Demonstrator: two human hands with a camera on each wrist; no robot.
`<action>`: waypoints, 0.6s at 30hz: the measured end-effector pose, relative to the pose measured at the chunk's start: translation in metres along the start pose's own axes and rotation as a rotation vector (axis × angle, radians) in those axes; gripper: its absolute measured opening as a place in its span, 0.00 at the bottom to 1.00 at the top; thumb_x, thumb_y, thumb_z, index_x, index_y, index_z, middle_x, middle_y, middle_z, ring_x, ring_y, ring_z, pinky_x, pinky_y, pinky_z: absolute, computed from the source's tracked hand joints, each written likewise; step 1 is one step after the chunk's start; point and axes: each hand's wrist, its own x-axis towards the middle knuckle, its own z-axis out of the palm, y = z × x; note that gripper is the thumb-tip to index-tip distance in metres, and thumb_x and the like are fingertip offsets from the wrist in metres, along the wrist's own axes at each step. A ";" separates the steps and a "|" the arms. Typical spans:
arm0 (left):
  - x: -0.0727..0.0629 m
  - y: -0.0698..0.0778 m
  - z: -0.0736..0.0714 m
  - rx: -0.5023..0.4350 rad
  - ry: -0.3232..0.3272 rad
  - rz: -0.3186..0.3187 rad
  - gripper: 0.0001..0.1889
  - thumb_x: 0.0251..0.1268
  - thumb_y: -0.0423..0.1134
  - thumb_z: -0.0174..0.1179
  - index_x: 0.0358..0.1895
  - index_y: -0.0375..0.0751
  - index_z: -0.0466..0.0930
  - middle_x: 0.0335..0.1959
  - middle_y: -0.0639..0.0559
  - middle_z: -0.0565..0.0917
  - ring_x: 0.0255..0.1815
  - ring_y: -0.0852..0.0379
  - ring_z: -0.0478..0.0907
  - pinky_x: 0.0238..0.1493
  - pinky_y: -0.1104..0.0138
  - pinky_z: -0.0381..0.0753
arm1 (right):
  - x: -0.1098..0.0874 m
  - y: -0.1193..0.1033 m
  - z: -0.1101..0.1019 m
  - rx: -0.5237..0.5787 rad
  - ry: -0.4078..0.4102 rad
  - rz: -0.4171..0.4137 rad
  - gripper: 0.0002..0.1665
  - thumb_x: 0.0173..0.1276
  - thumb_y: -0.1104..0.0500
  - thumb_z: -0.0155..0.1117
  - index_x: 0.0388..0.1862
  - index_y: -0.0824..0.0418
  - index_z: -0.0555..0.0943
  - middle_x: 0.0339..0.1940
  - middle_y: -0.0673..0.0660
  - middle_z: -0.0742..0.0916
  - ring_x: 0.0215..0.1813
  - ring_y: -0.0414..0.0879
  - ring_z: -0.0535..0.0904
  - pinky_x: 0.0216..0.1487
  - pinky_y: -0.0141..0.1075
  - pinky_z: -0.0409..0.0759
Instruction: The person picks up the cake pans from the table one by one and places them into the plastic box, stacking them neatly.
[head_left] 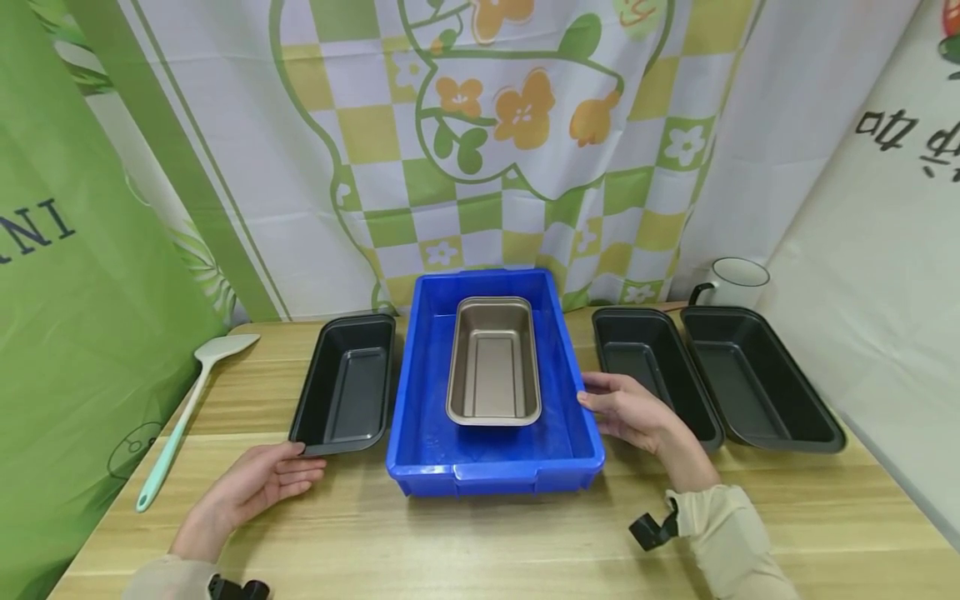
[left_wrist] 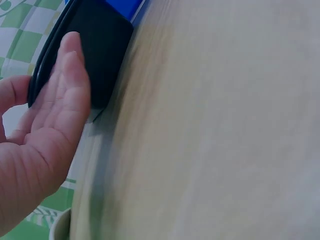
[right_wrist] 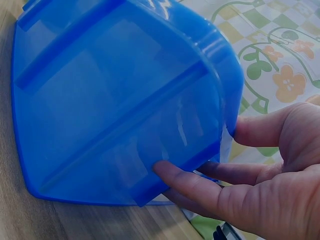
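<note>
A black loaf pan sits left of the blue plastic bin. At its near left corner my left hand holds the rim, thumb on top and fingers under the lip. In the left wrist view the fingers lie along the pan's dark outer side. My right hand grips the bin's right edge, its thumb on the rim. The right wrist view shows fingertips against the bin's outer wall. Inside the bin rests a gold-brown loaf pan, which neither hand touches.
Two more black loaf pans, one nearer and one farther right, stand beside the right hand. Behind them is a white mug. A mint-handled spatula lies along the table's left edge. Printed curtains border the table.
</note>
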 end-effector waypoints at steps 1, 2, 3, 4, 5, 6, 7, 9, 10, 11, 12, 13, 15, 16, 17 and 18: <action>0.000 -0.001 0.000 -0.019 -0.010 0.008 0.13 0.78 0.35 0.40 0.46 0.38 0.76 0.43 0.44 0.86 0.47 0.54 0.83 0.51 0.65 0.80 | 0.000 0.000 0.000 0.001 0.000 0.000 0.34 0.73 0.67 0.49 0.72 0.78 0.50 0.62 0.73 0.72 0.56 0.55 0.78 0.55 0.49 0.78; 0.001 -0.002 0.000 -0.037 -0.017 0.015 0.14 0.78 0.34 0.39 0.45 0.39 0.77 0.43 0.44 0.86 0.46 0.54 0.83 0.51 0.65 0.80 | 0.000 0.000 0.001 -0.002 -0.004 -0.003 0.35 0.73 0.66 0.49 0.72 0.79 0.49 0.62 0.73 0.72 0.56 0.55 0.78 0.55 0.49 0.78; 0.001 -0.003 0.001 -0.053 -0.023 0.024 0.15 0.78 0.33 0.38 0.43 0.40 0.78 0.43 0.44 0.86 0.46 0.54 0.83 0.51 0.65 0.80 | 0.000 0.000 0.001 -0.001 -0.004 -0.002 0.35 0.73 0.67 0.49 0.72 0.79 0.49 0.62 0.73 0.72 0.56 0.55 0.78 0.55 0.49 0.78; 0.001 -0.003 0.001 -0.072 -0.027 0.031 0.16 0.78 0.33 0.37 0.43 0.40 0.79 0.43 0.43 0.86 0.46 0.54 0.83 0.51 0.65 0.80 | 0.000 0.000 0.001 0.000 -0.004 -0.002 0.34 0.73 0.67 0.49 0.71 0.79 0.49 0.62 0.73 0.72 0.56 0.55 0.78 0.55 0.49 0.78; 0.001 -0.004 0.002 -0.086 -0.029 0.039 0.17 0.78 0.32 0.37 0.42 0.41 0.79 0.43 0.43 0.86 0.46 0.53 0.83 0.50 0.65 0.80 | 0.000 0.000 0.001 0.001 -0.004 -0.001 0.34 0.73 0.67 0.49 0.71 0.79 0.50 0.62 0.74 0.72 0.56 0.56 0.78 0.55 0.49 0.78; 0.001 -0.005 0.003 -0.100 -0.032 0.049 0.17 0.78 0.32 0.37 0.41 0.41 0.80 0.43 0.43 0.86 0.46 0.53 0.84 0.49 0.65 0.81 | 0.000 0.000 0.001 -0.001 -0.005 -0.002 0.34 0.73 0.67 0.49 0.71 0.79 0.49 0.63 0.74 0.72 0.56 0.56 0.78 0.55 0.49 0.78; 0.001 -0.005 0.005 -0.113 -0.030 0.055 0.18 0.78 0.32 0.36 0.41 0.42 0.80 0.43 0.43 0.86 0.45 0.53 0.84 0.49 0.66 0.81 | 0.000 0.000 0.001 -0.003 -0.006 -0.002 0.34 0.73 0.67 0.49 0.71 0.79 0.49 0.63 0.74 0.71 0.56 0.56 0.78 0.55 0.50 0.78; 0.002 -0.005 0.008 -0.143 -0.033 0.068 0.19 0.78 0.32 0.36 0.40 0.42 0.81 0.42 0.42 0.86 0.45 0.52 0.84 0.48 0.66 0.81 | -0.001 0.000 0.001 -0.003 -0.001 -0.001 0.34 0.73 0.67 0.49 0.71 0.79 0.49 0.63 0.75 0.71 0.56 0.56 0.78 0.55 0.50 0.78; 0.002 -0.005 0.010 -0.158 -0.034 0.075 0.20 0.78 0.32 0.36 0.39 0.43 0.82 0.42 0.42 0.86 0.45 0.52 0.84 0.47 0.66 0.81 | -0.001 0.000 0.000 -0.005 0.000 -0.002 0.34 0.73 0.67 0.49 0.71 0.79 0.49 0.63 0.76 0.71 0.56 0.57 0.78 0.55 0.50 0.78; 0.002 -0.006 0.012 -0.167 -0.030 0.084 0.20 0.78 0.32 0.36 0.39 0.43 0.82 0.42 0.43 0.86 0.45 0.52 0.84 0.47 0.66 0.81 | -0.001 0.000 0.000 -0.006 0.001 -0.003 0.34 0.73 0.67 0.49 0.71 0.79 0.49 0.63 0.76 0.70 0.57 0.57 0.78 0.55 0.50 0.78; 0.002 -0.006 0.014 -0.178 -0.023 0.093 0.20 0.78 0.32 0.35 0.38 0.42 0.82 0.42 0.43 0.86 0.45 0.52 0.84 0.46 0.66 0.81 | -0.001 0.000 0.000 -0.008 0.001 -0.005 0.34 0.73 0.67 0.49 0.71 0.79 0.49 0.63 0.76 0.70 0.57 0.57 0.78 0.55 0.50 0.78; 0.003 -0.006 0.016 -0.182 -0.009 0.103 0.20 0.78 0.32 0.35 0.38 0.42 0.81 0.41 0.43 0.86 0.44 0.53 0.84 0.46 0.66 0.81 | -0.001 0.000 0.000 -0.008 0.001 -0.005 0.34 0.73 0.67 0.49 0.71 0.79 0.49 0.63 0.76 0.70 0.57 0.57 0.78 0.55 0.50 0.78; 0.003 -0.006 0.020 -0.164 0.050 0.132 0.18 0.77 0.32 0.37 0.39 0.41 0.80 0.40 0.43 0.87 0.43 0.53 0.84 0.46 0.66 0.82 | -0.001 0.000 0.000 -0.008 0.000 -0.003 0.34 0.73 0.67 0.49 0.71 0.79 0.49 0.64 0.77 0.70 0.57 0.58 0.77 0.55 0.51 0.78; 0.003 -0.005 0.022 -0.142 0.091 0.152 0.17 0.77 0.32 0.38 0.39 0.40 0.80 0.39 0.44 0.87 0.43 0.53 0.84 0.46 0.66 0.82 | 0.000 0.000 0.000 -0.008 -0.001 -0.003 0.34 0.74 0.67 0.49 0.71 0.79 0.49 0.64 0.77 0.69 0.57 0.58 0.77 0.55 0.51 0.78; 0.003 -0.005 0.025 -0.114 0.137 0.174 0.15 0.77 0.32 0.39 0.40 0.39 0.79 0.38 0.44 0.87 0.42 0.54 0.85 0.46 0.66 0.82 | 0.000 0.000 0.000 -0.008 -0.002 -0.002 0.34 0.74 0.66 0.49 0.71 0.79 0.49 0.64 0.77 0.69 0.57 0.58 0.77 0.55 0.51 0.78; 0.003 -0.003 0.027 -0.086 0.185 0.193 0.14 0.76 0.32 0.40 0.40 0.38 0.78 0.37 0.45 0.87 0.41 0.54 0.85 0.46 0.65 0.82 | 0.000 0.000 0.000 -0.009 -0.002 -0.001 0.34 0.74 0.66 0.49 0.72 0.79 0.49 0.64 0.77 0.69 0.57 0.59 0.77 0.55 0.51 0.78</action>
